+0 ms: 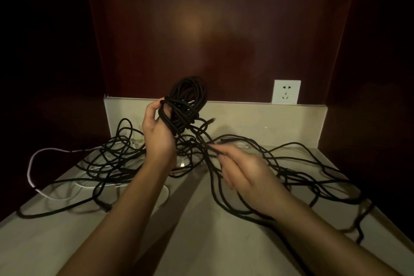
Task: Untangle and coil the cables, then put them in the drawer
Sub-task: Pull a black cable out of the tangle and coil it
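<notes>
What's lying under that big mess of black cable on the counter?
Under the loose black cable lie a white cable and the beige counter. Where the white cable runs beneath the tangle is hidden.

Readable text: none on any surface.
Wall socket (286,92): white faceplate with slot openings only (no brand, number or lettering can be made out).
Black cables (186,105): no printed marking legible.
Countertop (201,231): no label or sign.
</notes>
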A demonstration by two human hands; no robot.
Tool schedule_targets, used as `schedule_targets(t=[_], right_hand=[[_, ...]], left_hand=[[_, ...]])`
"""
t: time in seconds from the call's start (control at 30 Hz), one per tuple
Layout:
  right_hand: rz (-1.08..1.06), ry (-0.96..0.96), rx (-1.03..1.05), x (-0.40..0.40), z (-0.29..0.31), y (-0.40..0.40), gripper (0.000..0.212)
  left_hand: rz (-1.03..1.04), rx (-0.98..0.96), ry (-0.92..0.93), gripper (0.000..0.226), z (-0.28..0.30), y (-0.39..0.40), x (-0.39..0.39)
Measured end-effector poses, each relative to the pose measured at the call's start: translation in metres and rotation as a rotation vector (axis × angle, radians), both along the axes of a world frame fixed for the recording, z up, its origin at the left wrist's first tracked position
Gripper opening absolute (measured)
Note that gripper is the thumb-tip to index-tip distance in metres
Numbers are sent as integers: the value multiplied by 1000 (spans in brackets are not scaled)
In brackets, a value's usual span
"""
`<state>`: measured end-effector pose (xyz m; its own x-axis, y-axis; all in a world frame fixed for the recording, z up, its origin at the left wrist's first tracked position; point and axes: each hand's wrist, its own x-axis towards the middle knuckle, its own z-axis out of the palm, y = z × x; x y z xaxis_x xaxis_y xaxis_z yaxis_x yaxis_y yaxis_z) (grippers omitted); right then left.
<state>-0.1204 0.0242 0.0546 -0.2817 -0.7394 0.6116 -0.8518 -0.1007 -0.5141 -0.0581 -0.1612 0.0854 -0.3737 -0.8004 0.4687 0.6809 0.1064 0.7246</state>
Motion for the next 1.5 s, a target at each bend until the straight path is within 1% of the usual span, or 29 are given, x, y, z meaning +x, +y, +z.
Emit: schedule_targets(t=[0.07,0.1,0.17,0.23,0.27,0.33,0.4,0.43,0.47,0.5,0.53,0.57,0.6,0.63,0.67,0.7,0.77,0.83,0.9,0.97,1.03,1.13,1.17,1.23,1.27,1.33,1.4,1.5], right_hand=[[56,5,-71,-4,-8,20,34],[75,-41,-86,-8,-11,30,34],[83,-118,-43,-15,-14,46,31],[68,-116,5,-22,-15,61,22],[59,-109,31,-25,-15,68,22],[1,-57,149,-28,-10,76,24],[-98,-14,388,-28,-2,76,15],[-141,-17,508,-26,3,74,16],[-162,-38,590,-21,11,67,27],[-156,-87,636,-15,18,57,41],[-135,-206,645,-8,25,43,57],[-111,-368,608,-2,31,28,67],[-112,-511,544,2,33,13,69],[-157,-585,467,3,33,-1,65],[-237,-573,394,5,33,-13,59],[-312,-554,326,5,31,-22,57],[-389,-562,213,7,25,-38,57],[-407,-579,145,13,18,-50,66],[-396,-678,-6,19,12,-59,78],[-383,-822,-175,20,9,-66,72],[-390,-860,-292,19,5,-70,58],[-353,-896,-347,19,6,-72,46],[-319,-959,-364,18,9,-71,45],[-215,-1167,-391,16,18,-68,44],[-169,-1263,-374,18,22,-65,43],[-125,-1373,-316,23,27,-63,41],[-131,-1402,-291,25,29,-65,34],[-253,-1344,-200,12,31,-68,23]], left_hand=[[6,14,-8,16,0,-5,0],[-1,26,-11,15,-1,-7,-1],[-13,53,-6,15,-1,-8,-2],[-19,78,5,16,-1,-9,-2],[-22,82,12,16,0,-9,-2],[-26,51,5,18,1,-4,-4],[-22,0,-10,20,2,3,-6],[-27,-19,-16,22,2,8,-7],[-35,-30,-18,23,1,12,-9],[-41,-38,-15,23,1,17,-10],[-41,-48,-10,22,2,22,-11],[-33,-64,-4,22,3,25,-11],[-24,-83,5,21,3,28,-11],[-17,-101,14,21,4,31,-12],[-14,-112,20,20,5,33,-12],[-13,-117,24,20,4,34,-11],[-7,-111,27,20,3,35,-11],[5,-97,22,21,0,35,-10],[17,-68,23,22,-2,35,-10],[22,-54,28,20,-4,36,-9],[29,-70,16,18,-4,36,-7],[38,-123,11,18,-5,36,-4],[39,-165,3,18,-7,36,-3],[30,-233,-9,17,-12,37,-4],[24,-222,-9,18,-14,37,-4],[20,-146,-11,21,-19,35,-5],[28,-128,-18,21,-20,33,-6],[54,-215,-30,18,-22,34,-4]])
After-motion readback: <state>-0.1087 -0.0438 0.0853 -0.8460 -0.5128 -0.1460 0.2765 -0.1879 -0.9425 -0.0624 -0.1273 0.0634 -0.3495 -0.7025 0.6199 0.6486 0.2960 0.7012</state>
